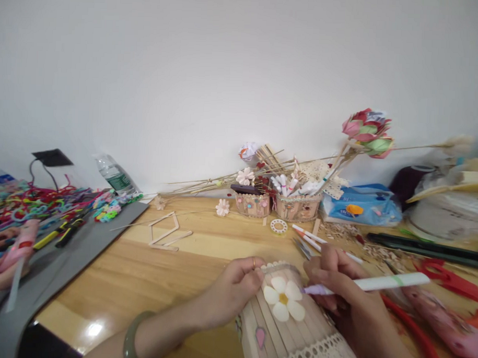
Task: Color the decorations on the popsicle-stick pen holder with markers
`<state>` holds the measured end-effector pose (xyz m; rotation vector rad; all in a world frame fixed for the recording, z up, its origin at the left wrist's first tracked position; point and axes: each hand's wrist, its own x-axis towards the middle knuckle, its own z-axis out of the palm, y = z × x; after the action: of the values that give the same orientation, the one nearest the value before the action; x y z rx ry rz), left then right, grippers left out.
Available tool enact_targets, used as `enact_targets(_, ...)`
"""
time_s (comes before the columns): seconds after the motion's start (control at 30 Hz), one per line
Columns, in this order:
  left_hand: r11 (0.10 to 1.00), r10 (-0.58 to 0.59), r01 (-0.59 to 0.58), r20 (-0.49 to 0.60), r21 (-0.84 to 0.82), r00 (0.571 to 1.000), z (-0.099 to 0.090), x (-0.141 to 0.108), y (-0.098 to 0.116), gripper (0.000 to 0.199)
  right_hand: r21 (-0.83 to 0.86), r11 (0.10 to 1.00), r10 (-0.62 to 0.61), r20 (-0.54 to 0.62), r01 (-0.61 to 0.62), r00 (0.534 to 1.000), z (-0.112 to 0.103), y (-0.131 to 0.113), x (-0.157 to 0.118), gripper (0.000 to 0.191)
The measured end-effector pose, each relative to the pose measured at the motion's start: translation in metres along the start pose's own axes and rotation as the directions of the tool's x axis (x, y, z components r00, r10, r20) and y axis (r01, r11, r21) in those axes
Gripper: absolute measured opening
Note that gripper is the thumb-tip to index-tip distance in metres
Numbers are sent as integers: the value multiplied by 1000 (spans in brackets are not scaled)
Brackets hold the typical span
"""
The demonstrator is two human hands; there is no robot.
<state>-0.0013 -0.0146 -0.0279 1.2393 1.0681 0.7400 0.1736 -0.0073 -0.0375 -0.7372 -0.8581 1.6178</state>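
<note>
My left hand (241, 283) grips the top rim of a pen holder (273, 334) made of wooden craft sticks, its thumb and fingers pressed on the edge. On the holder's side sits a white flower (284, 299) with a yellow centre. A pink drop shape (260, 336) and a band of lace (315, 354) also decorate it. In my right hand (339, 287) is a marker pen (390, 282) with a white barrel and a purple tip end. That tip is at the flower's right petal; I cannot tell whether it touches.
Behind stand two decorated stick containers (251, 204), with pens and dried stems. A tape roll (278, 227), scissors (303, 248) and a stick outline (164, 231) lie on the table. Right are a pink glue gun (441, 316) and tissue pack (361, 204); left, another person's hands (1, 259).
</note>
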Motion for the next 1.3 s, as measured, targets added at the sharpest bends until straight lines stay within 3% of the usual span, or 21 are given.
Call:
enact_targets(0.27,1000,-3,3,2,-5,1000,0,-1,1,52,42,999,28,48,-30,998,-3,0,0,35)
enact_targets(0.67,1000,1,-1,6,5,1000,0,-3,3,52,-10,1000,2,-52,-2,999,3,-3,2,37)
enact_targets(0.87,1000,9,-9,7,8,1000,1,-1,1,51,-35,999,-13,5,14,1000,2,-3,-1,35)
enact_targets(0.97,1000,7,-7,-3,8,1000,1,-1,-1,50,-29,999,-24,-23,23,999,2,-4,-1,36)
enact_targets(1.1,1000,-9,9,-19,5,1000,1,0,-1,48,-53,997,-60,-30,58,998,0,-8,0,36)
enact_targets(1.3,997,28,-37,-133,-65,991,7,0,2,40,-256,942,-232,-35,215,972,-7,-15,-5,33)
